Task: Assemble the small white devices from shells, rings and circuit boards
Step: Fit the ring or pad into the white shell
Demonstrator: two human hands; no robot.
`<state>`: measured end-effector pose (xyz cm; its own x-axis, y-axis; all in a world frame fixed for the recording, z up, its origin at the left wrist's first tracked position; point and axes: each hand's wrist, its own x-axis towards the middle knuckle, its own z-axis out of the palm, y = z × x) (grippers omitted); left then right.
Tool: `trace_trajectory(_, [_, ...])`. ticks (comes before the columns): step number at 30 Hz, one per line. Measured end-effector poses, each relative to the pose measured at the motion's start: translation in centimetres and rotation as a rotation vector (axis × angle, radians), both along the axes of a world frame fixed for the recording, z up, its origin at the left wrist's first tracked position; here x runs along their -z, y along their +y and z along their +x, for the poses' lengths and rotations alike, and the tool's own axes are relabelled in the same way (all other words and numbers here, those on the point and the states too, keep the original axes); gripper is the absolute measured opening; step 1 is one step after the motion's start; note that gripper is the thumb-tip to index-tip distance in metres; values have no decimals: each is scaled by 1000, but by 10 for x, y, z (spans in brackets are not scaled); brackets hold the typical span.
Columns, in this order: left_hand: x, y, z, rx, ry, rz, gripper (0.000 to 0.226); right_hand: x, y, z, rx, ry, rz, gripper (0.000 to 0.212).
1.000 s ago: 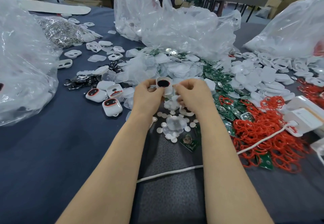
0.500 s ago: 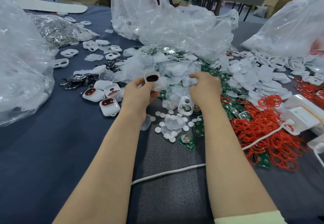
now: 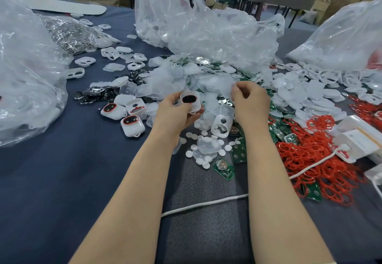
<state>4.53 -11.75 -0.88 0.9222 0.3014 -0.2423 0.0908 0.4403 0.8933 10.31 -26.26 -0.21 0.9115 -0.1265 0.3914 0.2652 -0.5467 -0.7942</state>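
My left hand (image 3: 175,115) grips a white shell (image 3: 191,102) with a dark oval opening edged in red, held above the table's middle. To its right, my right hand (image 3: 250,102) pinches a thin translucent cover (image 3: 226,88) lifted from the pile of clear covers (image 3: 177,77). An empty white shell with two round holes (image 3: 222,125) lies below between the hands. Three assembled white devices (image 3: 132,126) sit to the left. Red rings (image 3: 316,158) and green circuit boards (image 3: 224,169) are heaped at the right.
Large clear plastic bags stand at the left (image 3: 26,77), back centre (image 3: 206,32) and right (image 3: 347,40). Small white discs (image 3: 206,150) are scattered in front of my hands. A white cord (image 3: 204,202) crosses the dark blue tablecloth (image 3: 72,181). White boxes (image 3: 359,139) sit far right.
My hands came apart from the shell they held together. The left hand kept the shell; the right hand reached into the cover pile and lifted a translucent cover.
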Motion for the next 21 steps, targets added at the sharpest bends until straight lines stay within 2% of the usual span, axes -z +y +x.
trace_trajectory(6, [3,-4,2,-11,3,13,43,-10,9,-12,-249,245,495,10])
trace_trajectory(11, [5,-3,2,-9,-18,20,38,-12,20,-17,-346,398,720,7])
trace_trajectory(16, [4,-6,4,-27,-9,15,17,-9,24,-21,-340,451,676,7])
trace_trajectory(21, [5,-5,11,-68,33,-39,34,-4,30,-23,-341,409,430,9])
